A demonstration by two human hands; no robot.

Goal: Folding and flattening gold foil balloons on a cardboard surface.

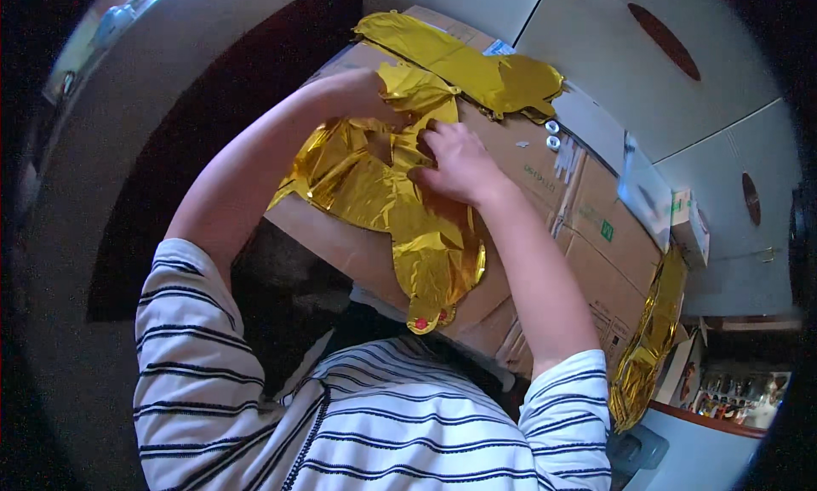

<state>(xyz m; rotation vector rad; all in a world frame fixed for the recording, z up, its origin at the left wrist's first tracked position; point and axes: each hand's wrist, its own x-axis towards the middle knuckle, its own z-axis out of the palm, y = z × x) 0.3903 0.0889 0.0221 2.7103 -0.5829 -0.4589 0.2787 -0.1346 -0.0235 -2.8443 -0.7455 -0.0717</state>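
A flat gold foil balloon lies crumpled and partly unfolded over a cardboard sheet in front of me. Its near end narrows to a tab with red spots at the cardboard's front edge. My left hand reaches to the foil's far left part; its fingers are blurred and partly hidden against the gold. To its right, my right hand has bent fingers on the raised, creased middle of the foil, with the thumb lower down. Another flat gold foil balloon stretches across the cardboard's far edge.
Two small white rolls and several pale strips lie on the cardboard. A third gold foil piece hangs over its right edge. Clear plastic packaging and a small box stand beside pale cabinets.
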